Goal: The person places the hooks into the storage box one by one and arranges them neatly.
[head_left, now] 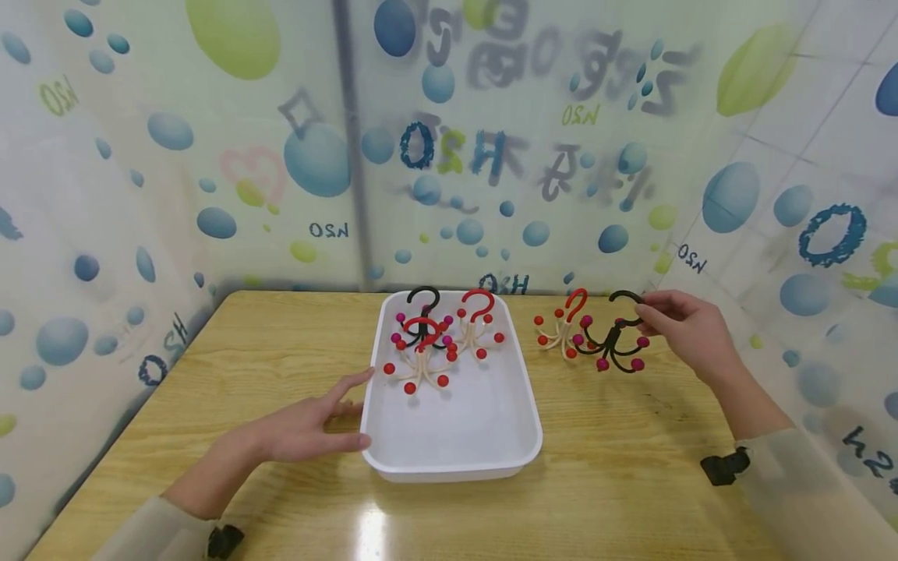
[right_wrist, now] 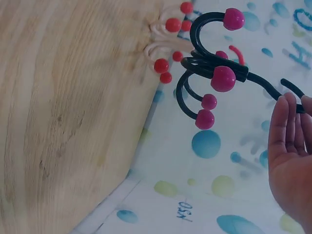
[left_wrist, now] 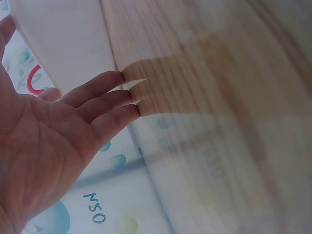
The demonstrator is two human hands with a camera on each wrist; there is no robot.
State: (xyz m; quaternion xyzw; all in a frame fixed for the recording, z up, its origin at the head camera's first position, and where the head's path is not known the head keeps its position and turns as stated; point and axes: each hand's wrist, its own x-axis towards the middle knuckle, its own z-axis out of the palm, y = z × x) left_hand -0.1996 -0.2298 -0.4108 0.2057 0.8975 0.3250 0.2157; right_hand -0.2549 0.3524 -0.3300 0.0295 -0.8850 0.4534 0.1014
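Note:
My right hand (head_left: 691, 331) pinches the curved top of a black multi-armed hanging hook (head_left: 613, 336), its arms tipped with magenta balls. In the right wrist view, the fingers hold that black hook (right_wrist: 219, 68) by its neck end, arms spread away from the palm. Behind it on the table stands a cream hook with a red top (head_left: 561, 335) and red balls. My left hand (head_left: 302, 428) rests against the left side of a white tray (head_left: 456, 460), thumb and index finger at the rim. The left wrist view shows the other fingers extended beside the tray wall (left_wrist: 63, 44).
Inside the tray, toward its back, stand a black hook with magenta balls (head_left: 424, 321) and two cream hooks with red tops, one at the right (head_left: 473, 335) and one nearer (head_left: 421, 366). The wooden table (head_left: 281, 327) meets a curtain printed with bubbles (head_left: 316, 160).

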